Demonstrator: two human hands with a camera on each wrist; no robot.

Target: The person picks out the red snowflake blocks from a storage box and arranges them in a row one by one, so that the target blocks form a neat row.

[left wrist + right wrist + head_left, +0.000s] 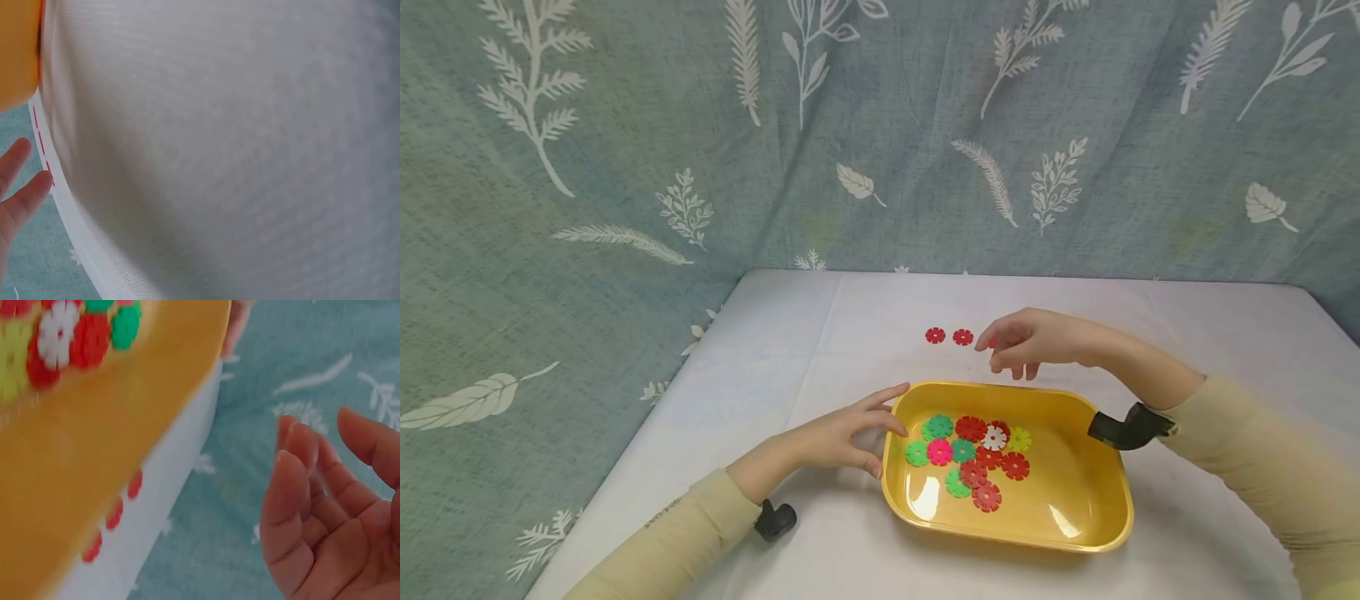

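1. Head view: the left hand (853, 433) is laid against the near end of the yellow tray (1067, 492), its fingers loosely spread at the rim. Nothing else is seen held by it.
2. In the tray, just to the right of that hand, mixed discs (988, 457) in red, green, yellow, pink and white are gathered, some overlapping.
3. The right hand (1037, 340) is held beyond the tray's far rim, fingers loosely bent, with nothing seen gripped. Just to its left, a row of red discs (935, 335) is laid on the counter (820, 350), the one nearest the fingertips being partly covered by them.
4. Left wrist view: two straight fingertips are seen, with the tray's side above them and the red discs just past them, seen edge-on as thin strips.
5. Right wrist view: the thumb is parted from the fingers and nothing is held between them. Three red discs are seen left of the hand, and the tray with its discs farther up. Behind both, the leaf-patterned curtain (910, 92) is shown.
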